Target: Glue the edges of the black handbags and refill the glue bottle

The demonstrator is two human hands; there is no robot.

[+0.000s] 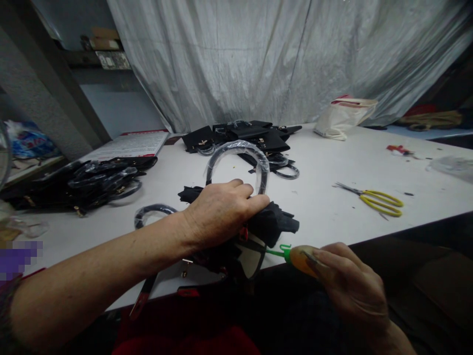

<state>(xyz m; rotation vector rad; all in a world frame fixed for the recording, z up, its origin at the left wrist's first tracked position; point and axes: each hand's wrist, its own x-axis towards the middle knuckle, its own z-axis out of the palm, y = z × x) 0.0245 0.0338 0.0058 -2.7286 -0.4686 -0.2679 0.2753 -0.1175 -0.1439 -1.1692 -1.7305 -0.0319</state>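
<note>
My left hand (225,212) is closed on the gathered fabric of a black handbag (271,224) near the table's front edge. A plastic-wrapped handle (240,145) arches up behind my knuckles, and another wrapped handle (155,209) lies to the left of my wrist. Below the hand, a pale inner piece (250,259) of the bag shows. My right hand (351,281) is wrapped round an amber glue bottle (301,259) with a green nozzle, held nearly level. Its tip points left at the bag, close to the pale piece; whether they touch I cannot tell.
Yellow-handled scissors (380,201) lie on the white table (314,172) at the right. More black bags (254,133) are piled at the back, and others (99,182) at the left. A white cloth bag (342,118) stands near the silver curtain (236,59).
</note>
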